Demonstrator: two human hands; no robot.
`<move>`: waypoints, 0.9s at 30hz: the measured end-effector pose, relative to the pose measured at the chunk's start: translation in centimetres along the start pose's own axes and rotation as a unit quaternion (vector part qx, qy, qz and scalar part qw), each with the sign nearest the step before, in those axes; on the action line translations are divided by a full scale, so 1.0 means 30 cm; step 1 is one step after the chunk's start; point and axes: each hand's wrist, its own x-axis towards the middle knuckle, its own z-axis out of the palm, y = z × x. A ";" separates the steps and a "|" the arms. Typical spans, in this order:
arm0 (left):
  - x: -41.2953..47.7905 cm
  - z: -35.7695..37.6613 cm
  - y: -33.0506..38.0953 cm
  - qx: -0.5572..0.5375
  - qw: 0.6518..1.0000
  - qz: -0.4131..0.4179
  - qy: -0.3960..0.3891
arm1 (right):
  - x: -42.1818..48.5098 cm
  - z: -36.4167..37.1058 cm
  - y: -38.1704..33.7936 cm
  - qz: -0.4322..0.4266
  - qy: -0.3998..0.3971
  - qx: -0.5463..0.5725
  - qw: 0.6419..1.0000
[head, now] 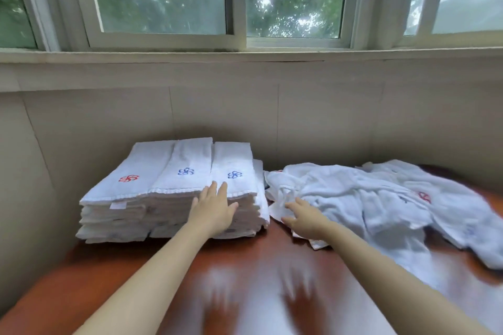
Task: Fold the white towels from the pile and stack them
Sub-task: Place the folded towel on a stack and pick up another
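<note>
A stack of folded white towels with red and blue embroidered flower marks stands at the back left of the table. My left hand lies with straight fingers on the stack's front right corner. A loose pile of unfolded white towels spreads over the back right. My right hand reaches onto the pile's near left edge with fingers extended and touches the cloth. Whether it grasps any cloth is not visible.
The glossy reddish-brown table reflects the window light in front of the towels. A tiled wall and a window sill rise right behind the stack and the pile.
</note>
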 end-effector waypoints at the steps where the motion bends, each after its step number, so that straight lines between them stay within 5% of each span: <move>1: 0.003 0.009 0.050 -0.005 1.000 0.018 -0.010 | -0.023 -0.018 0.059 0.021 -0.011 0.002 1.000; 8: 0.069 0.139 0.351 -0.024 0.992 0.110 -0.054 | -0.164 -0.074 0.440 0.144 -0.003 0.059 0.988; 13: 0.168 0.282 0.541 -0.011 0.986 0.151 -0.062 | -0.142 -0.038 0.596 0.155 0.113 0.047 0.980; 18: 0.305 0.380 0.645 -0.013 0.996 0.081 -0.014 | -0.013 -0.058 0.629 0.189 0.219 -0.080 0.954; 22: 0.388 0.442 0.638 -0.016 1.000 -0.022 -0.007 | 0.098 -0.020 0.593 0.203 0.223 -0.140 0.943; 27: 0.359 0.470 0.540 0.038 0.998 0.036 0.045 | 0.143 0.080 0.546 0.212 0.224 -0.140 0.941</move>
